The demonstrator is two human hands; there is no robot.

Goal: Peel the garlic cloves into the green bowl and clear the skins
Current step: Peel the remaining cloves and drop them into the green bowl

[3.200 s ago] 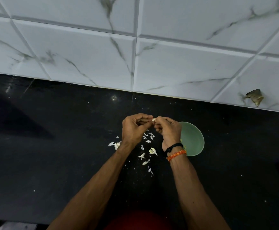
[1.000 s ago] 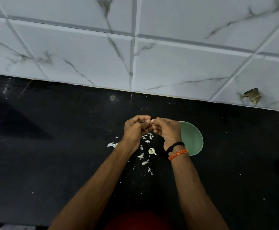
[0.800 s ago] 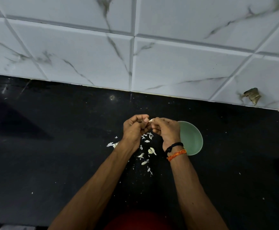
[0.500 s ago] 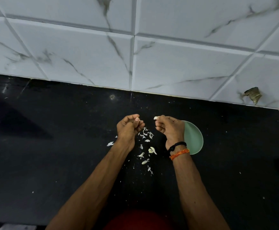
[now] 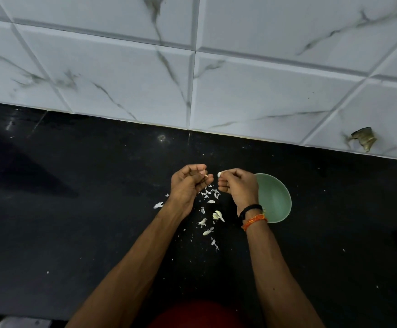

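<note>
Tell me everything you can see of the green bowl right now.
The green bowl is a small, round, pale green bowl with a smooth matte look, standing upright on the black counter, open side up. The right hand and wrist cover its left part. The inside that shows looks empty. The garlic skins lie left of it, apart.

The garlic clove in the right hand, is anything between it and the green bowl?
Nothing visible blocks it. The garlic clove is pinched in the right hand, and the green bowl sits open just beyond that hand.
</note>
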